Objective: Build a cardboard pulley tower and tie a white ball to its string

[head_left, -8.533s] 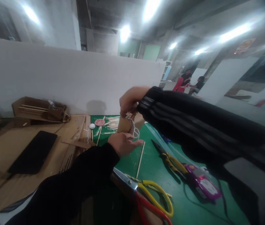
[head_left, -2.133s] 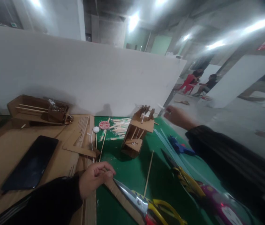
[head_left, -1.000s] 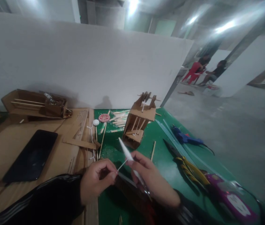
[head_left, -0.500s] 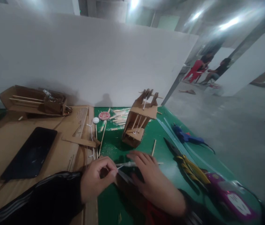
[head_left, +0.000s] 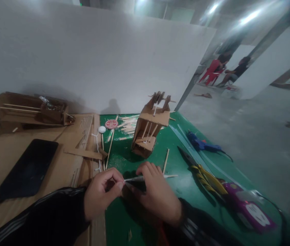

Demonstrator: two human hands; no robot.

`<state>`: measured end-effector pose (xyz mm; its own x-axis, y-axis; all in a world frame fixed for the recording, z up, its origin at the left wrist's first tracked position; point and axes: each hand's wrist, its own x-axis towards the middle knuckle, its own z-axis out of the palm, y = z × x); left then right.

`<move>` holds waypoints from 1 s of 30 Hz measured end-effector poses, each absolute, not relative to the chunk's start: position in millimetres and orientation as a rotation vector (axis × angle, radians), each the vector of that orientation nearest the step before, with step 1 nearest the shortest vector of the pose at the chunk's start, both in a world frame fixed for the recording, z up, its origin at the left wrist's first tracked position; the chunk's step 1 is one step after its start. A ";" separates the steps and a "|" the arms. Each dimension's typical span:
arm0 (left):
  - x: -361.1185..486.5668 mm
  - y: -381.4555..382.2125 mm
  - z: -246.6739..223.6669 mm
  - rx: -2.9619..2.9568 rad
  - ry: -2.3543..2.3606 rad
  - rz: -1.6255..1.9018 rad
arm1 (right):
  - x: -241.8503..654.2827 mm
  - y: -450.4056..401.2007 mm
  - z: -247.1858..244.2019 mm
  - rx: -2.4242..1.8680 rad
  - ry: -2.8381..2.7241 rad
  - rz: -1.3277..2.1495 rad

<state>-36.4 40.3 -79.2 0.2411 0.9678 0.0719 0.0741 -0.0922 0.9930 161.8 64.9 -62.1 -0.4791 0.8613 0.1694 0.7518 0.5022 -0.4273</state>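
My left hand (head_left: pixel 105 191) pinches the end of a thin white string near the middle of the view. My right hand (head_left: pixel 157 193) is closed on scissors, whose grey blades (head_left: pixel 134 179) point left and touch or nearly touch the string at my left fingertips. Red handles show dimly below my right palm. Beyond my right fingers, a thin wooden stick (head_left: pixel 170 176) pokes out to the right. A cardboard model (head_left: pixel 147 131) with sticks and small discs on top stands on the green table (head_left: pixel 119 222) just beyond my hands.
At the left, a phone (head_left: pixel 27 169) and a second cardboard model (head_left: pixel 32 109) lie on cardboard. Wooden sticks (head_left: pixel 128 126) and a red round tin (head_left: pixel 111 124) sit behind. On the right are yellow-handled pliers (head_left: pixel 207 179), a blue glue gun (head_left: pixel 202 141) and a purple box (head_left: pixel 249 208). Two people sit far off.
The scissor blades have come up to the string at my left fingertips, and my right hand has shifted slightly left. The whole view has shifted a little.
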 end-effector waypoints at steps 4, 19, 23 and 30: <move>-36.6 40.0 -79.9 1.448 1.033 1.055 | 158.2 61.6 -62.4 -1.377 -2.425 0.263; -36.6 39.7 -75.7 1.477 0.882 1.091 | 149.8 62.0 -69.1 -1.319 -2.471 0.183; -37.1 39.4 -74.5 1.469 0.867 1.077 | 149.5 61.5 -68.9 -1.279 -2.470 0.244; -36.6 40.2 -76.2 1.461 0.860 1.051 | 149.3 62.8 -71.7 -1.240 -2.455 0.337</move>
